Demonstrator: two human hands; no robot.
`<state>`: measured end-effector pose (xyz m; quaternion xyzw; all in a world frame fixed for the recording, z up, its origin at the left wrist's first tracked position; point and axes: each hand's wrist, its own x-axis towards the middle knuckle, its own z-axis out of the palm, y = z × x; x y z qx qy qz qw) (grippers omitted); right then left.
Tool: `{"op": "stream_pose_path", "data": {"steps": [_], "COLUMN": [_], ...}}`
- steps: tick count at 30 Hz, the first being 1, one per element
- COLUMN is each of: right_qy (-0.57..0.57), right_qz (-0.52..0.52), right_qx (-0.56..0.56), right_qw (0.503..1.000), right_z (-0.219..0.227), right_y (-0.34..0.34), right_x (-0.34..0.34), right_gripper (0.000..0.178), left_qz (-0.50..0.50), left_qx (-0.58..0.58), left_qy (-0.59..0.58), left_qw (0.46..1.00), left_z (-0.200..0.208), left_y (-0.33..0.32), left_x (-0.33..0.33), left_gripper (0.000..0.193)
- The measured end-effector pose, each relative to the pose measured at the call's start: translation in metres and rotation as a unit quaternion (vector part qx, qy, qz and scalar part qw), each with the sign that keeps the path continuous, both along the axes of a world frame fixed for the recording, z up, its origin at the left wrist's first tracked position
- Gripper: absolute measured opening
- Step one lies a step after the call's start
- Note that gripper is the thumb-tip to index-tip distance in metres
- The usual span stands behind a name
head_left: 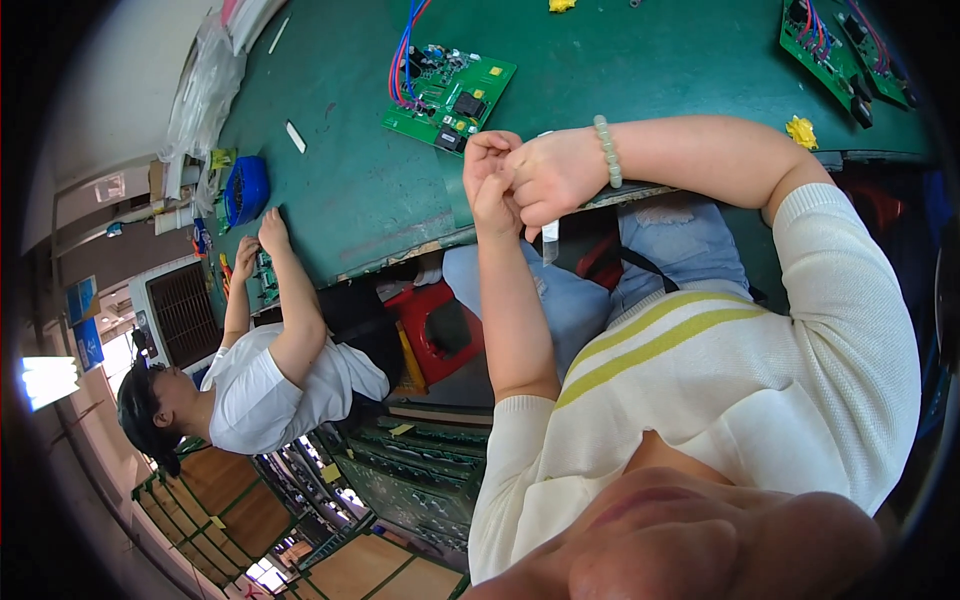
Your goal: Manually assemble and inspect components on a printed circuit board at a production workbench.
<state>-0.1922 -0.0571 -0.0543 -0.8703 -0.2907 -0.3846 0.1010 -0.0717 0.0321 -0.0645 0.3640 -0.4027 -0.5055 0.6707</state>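
Note:
My hands meet at the table's near edge, just below a green circuit board (462, 95) with red and blue wires, black blocks and yellow-topped parts. My right hand (558, 178), with a pale green bead bracelet (607, 150) at its wrist, is closed with the fingers curled. A narrow strip, part white and part clear (550, 240), hangs out below its fingers. Fingers bent together, my left hand (492, 185) presses against the right one. What lies between its fingertips is hidden.
More wired circuit boards (825, 55) lie at the far right, near a yellow lump (801, 131). A white scrap (296, 137) is on the green table (330, 90). At left, a co-worker (290, 370) sits by a blue bin (246, 190). A red stool (440, 335) stands below the table edge.

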Motion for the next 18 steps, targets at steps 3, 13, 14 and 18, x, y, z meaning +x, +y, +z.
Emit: {"op": "stream_pose_path", "data": {"steps": [3, 13, 14, 18], "right_qy": [-0.032, 0.164, 0.189, 0.211], "right_qz": [-0.08, -0.529, -0.533, -0.544], "right_qx": [0.127, 0.294, 0.278, 0.227], "right_qw": [0.988, 0.779, 0.777, 0.78], "right_z": [0.012, 0.004, 0.004, -0.002], "right_y": [-0.014, -0.071, -0.071, -0.075], "right_x": [-0.02, -0.033, -0.033, -0.031], "right_gripper": [0.021, 0.033, 0.035, 0.035], "left_qz": [0.102, 0.353, 0.365, 0.375], "left_qx": [-0.039, -0.061, -0.061, -0.076], "left_qy": [0.014, -0.678, -0.66, -0.651], "left_qw": [0.994, 0.642, 0.654, 0.656], "left_z": [0.01, 0.004, 0.001, -0.003], "left_y": [-0.003, -0.065, -0.069, -0.071], "left_x": [-0.003, 0.035, 0.032, 0.028], "left_gripper": [0.026, 0.04, 0.039, 0.038]}}
